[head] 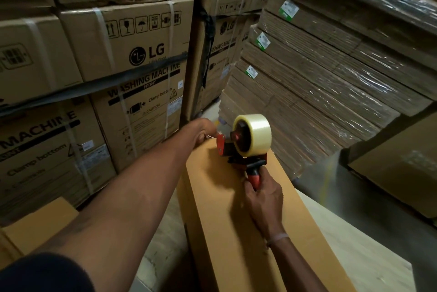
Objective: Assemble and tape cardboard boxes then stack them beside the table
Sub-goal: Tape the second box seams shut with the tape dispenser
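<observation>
our right hand (262, 194) grips the handle of the red tape dispenser (241, 145), its front end resting on the far end of the cardboard box (227, 220) lying on the table (354, 251). our left hand (204, 132) reaches to the box's far edge with fingers curled there; we cannot tell what they pinch.

Tape dispenser (243, 142) on box (236, 220) (far end) — cartons (132, 55) behind.

stacked washing machine cartons (132, 59), wrapped flat cardboard bundles (331, 74)
</observation>
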The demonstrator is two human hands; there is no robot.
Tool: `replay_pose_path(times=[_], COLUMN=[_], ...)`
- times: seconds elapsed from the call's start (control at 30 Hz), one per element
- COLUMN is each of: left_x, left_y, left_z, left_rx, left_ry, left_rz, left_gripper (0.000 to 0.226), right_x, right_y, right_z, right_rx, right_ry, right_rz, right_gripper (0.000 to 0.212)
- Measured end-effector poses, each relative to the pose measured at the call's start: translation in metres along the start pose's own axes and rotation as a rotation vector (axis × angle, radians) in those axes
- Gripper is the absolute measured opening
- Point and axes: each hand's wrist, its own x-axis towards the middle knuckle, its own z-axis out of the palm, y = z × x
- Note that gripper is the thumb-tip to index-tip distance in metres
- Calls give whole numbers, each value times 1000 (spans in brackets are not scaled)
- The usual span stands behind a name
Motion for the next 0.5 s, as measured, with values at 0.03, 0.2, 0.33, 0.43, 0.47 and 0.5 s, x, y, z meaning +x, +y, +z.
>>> replay_pose_path(times=[0.03,0.2,0.33,0.43,0.47,0.5], left_x=[1,2,13,4,1,3], left_y=[-1,-3,-8,-7,-6,-8], left_z=[-1,-3,-4,-5,-5,-6], left_rx=[16,80,9,94,115,145], left_ry=[8,-16,-12,-67,-85,-96], left_rz=[15,54,106,148,184,223], left_gripper=[21,26,27,29,27,27], right_x=[-3,-4,-7,-6,-6,-6], right_y=[2,2,-1,-2,-2,-1], right_z=[-2,-1,0,-1,0,-1], right_rx=[2,-19,-17,-30,-32,-28], right_ry=[-5,-43,-39,-41,-40,-39], right_rz=[-6,27,46,54,54,53], right_gripper=[21,25,29,30,29,29])
